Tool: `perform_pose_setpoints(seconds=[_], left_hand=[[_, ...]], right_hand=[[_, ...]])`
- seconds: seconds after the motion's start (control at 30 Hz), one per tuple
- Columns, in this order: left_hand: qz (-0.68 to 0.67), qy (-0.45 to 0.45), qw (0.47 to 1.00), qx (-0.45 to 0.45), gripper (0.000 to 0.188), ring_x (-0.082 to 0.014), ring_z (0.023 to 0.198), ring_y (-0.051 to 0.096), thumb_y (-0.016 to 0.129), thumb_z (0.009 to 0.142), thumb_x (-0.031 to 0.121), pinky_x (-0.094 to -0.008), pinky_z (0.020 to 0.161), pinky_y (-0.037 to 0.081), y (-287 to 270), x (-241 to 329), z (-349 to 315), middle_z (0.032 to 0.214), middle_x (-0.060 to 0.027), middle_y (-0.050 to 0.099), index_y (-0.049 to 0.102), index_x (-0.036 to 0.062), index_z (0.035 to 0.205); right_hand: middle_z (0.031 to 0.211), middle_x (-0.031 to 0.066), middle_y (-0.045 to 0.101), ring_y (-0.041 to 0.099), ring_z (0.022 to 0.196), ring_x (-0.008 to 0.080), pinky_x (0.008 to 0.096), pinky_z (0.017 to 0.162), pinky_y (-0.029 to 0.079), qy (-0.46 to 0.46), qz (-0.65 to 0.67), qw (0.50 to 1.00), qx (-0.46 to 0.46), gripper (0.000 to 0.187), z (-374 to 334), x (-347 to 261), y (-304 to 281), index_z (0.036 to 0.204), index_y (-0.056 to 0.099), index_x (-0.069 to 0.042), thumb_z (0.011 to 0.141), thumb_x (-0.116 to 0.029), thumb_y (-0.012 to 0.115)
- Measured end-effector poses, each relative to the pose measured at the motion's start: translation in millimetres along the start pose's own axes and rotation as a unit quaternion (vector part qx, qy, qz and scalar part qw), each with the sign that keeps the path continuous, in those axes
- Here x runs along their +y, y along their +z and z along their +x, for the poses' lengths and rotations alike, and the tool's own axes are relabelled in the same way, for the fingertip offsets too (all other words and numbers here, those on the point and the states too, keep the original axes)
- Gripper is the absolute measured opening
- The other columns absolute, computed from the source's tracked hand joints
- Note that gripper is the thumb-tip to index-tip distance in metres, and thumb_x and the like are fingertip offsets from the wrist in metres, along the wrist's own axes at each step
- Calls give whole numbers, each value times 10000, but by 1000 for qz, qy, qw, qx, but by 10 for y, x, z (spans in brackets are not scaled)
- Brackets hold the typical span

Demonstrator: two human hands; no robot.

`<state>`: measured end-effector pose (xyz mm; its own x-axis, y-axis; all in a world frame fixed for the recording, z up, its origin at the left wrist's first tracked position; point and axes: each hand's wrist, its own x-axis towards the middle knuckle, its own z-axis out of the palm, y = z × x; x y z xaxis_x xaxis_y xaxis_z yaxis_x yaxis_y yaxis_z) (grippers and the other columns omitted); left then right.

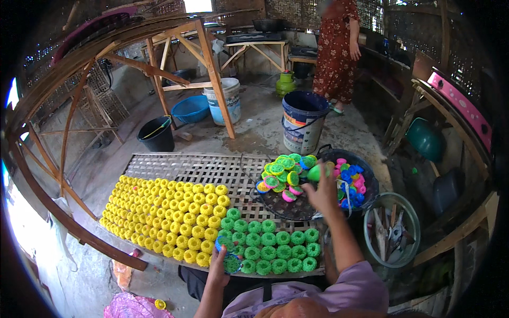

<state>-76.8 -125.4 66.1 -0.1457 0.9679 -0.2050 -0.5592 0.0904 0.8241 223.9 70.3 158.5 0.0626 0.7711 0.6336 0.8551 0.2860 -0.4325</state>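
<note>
My left hand (216,269) is closed on blue-rimmed round moulds with green strands inside; one mould (232,263) shows beside the fingers, another just above it. They are held over the near edge of a woven bamboo rack (185,165). Rows of yellow noodle-like rounds (175,214) cover the rack's left part, and green rounds (268,252) lie in rows at the near right. Over a black basin (286,208), my right hand (324,195) has thumb and fingers around a light green mould (315,173). Colourful filled moulds (281,172) are heaped beside it.
Pink and blue moulds (351,183) fill the basin's right side. A clear tub (416,244) with tools stands at the right. Beyond the rack are a large bucket (305,124), a black bucket (156,135) and a wooden frame (214,79). A person (335,53) stands at the back.
</note>
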Motion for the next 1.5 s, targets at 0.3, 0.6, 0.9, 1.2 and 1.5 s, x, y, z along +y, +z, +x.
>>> perform_pose_setpoints(seconds=[0.3, 0.6, 0.9, 1.2, 1.5], left_hand=[[-34, -85, 995, -40, 514, -230, 891, 662, 578, 970, 419, -398, 717, 588, 187, -173, -341, 1144, -100, 608, 400, 123, 1351], [82, -41, 995, 49, 468, -213, 876, 652, 571, 979, 412, -403, 708, 584, 37, -249, -524, 1070, -97, 583, 442, 69, 1269], [-3, -102, 995, -3, 529, -240, 829, 686, 452, 999, 526, -410, 666, 592, -214, -193, -428, 1022, -110, 644, 470, 84, 1289], [-32, -171, 985, -8, 718, -265, 862, 689, 359, 908, 740, -434, 684, 558, -170, -1, -216, 979, -91, 687, 586, 132, 1215], [-36, -93, 993, 60, 527, -206, 765, 673, 457, 993, 542, -344, 595, 570, -416, -90, 508, 978, -82, 628, 495, 93, 1266]], right_hand=[[1144, 123, 648, 642, 1017, 302, 381, 879, 511, -250, 416, 803, -346, 217, -899, -968, -165, 1082, 673, -34, 881, -117, 673], [965, 111, 643, 638, 845, 282, 380, 735, 507, -228, 444, 745, -442, 142, -1428, -1321, -9, 1006, 659, -2, 898, -90, 630], [1201, 116, 619, 647, 1014, 260, 347, 813, 543, -274, 425, 746, -434, 264, -1530, -1313, 200, 1173, 641, -33, 917, -95, 621], [1029, 85, 693, 664, 887, 136, 311, 783, 541, 107, 522, 605, -592, 229, -1206, -1115, 823, 1109, 681, -10, 902, -106, 666], [1032, 36, 658, 621, 918, 121, 292, 821, 490, 132, 538, 609, -567, 275, -1016, -1260, 1414, 1145, 626, -12, 906, -145, 650]])
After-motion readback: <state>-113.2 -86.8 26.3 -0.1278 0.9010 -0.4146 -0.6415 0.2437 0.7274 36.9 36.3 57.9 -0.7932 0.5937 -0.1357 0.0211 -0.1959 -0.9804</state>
